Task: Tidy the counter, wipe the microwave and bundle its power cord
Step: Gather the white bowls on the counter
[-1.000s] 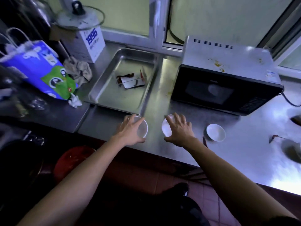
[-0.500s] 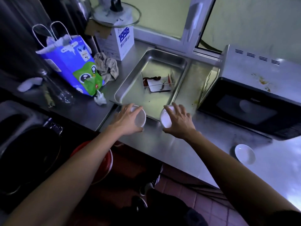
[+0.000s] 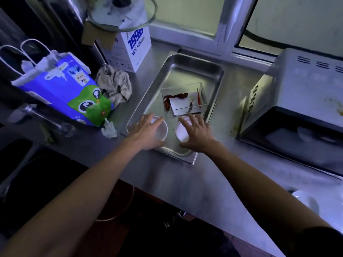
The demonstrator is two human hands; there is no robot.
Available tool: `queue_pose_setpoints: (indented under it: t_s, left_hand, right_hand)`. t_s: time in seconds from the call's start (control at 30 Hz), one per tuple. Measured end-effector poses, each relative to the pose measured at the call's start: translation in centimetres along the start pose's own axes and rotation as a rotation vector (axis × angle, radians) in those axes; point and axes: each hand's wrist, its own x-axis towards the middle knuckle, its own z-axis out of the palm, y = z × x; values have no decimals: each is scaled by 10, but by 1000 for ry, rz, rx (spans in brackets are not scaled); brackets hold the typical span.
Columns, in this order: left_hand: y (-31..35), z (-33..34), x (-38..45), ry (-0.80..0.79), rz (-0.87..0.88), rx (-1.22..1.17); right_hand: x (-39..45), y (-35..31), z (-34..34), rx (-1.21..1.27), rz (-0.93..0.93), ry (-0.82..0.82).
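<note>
My left hand [image 3: 145,133] grips a small white dish [image 3: 161,131] from above, over the near left corner of the steel tray [image 3: 217,75]. My right hand [image 3: 197,133] holds a second white dish [image 3: 181,133] the same way, over the tray's near end. Further into the tray sits a clear container [image 3: 183,104] with red chillies and a white card. The microwave [image 3: 297,108] stands at the right, its top stained. A third white dish [image 3: 307,201] lies on the counter at the lower right. The power cord is not visible.
A blue and green paper bag [image 3: 61,91] stands at the left, with a crumpled cloth [image 3: 116,85] and a tissue wad [image 3: 109,127] beside it. A white box [image 3: 132,50] carries a glass lid [image 3: 120,13]. A glass bottle [image 3: 46,120] lies at the far left.
Both hands have carried their dishes from the counter's front edge forward over the tray's near end. The view has swung left, pushing the microwave toward the right edge.
</note>
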Motion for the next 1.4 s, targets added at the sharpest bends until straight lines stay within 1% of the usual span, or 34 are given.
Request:
queue_pose_setpoints:
  t_s: [0.2,0.5,0.73,1.0,1.13,1.33,1.4]
  left_hand:
    - [-2,16,37,-92,32,5]
    - [-16,15,101,-148,140,10]
    - [-35,4,154,-126,207,8]
    - [-40,-7,223,-89,269,-73]
    - [-33,-16,251,-69,316,-46]
    - [-28,-21,284,-35,302,-82]
    - [-26,-18,287,-32,321,-50]
  right_hand:
    - [30,5,8,48,8,-55]
    - [70,17,24,91,140,-102]
    - [105,32,20,147,256,-63]
    - [156,44,6,172,351,-57]
    - [178,52,3,172,378,-30]
    - [195,57,6,157,379,40]
    - [194,57,9,155,387,73]
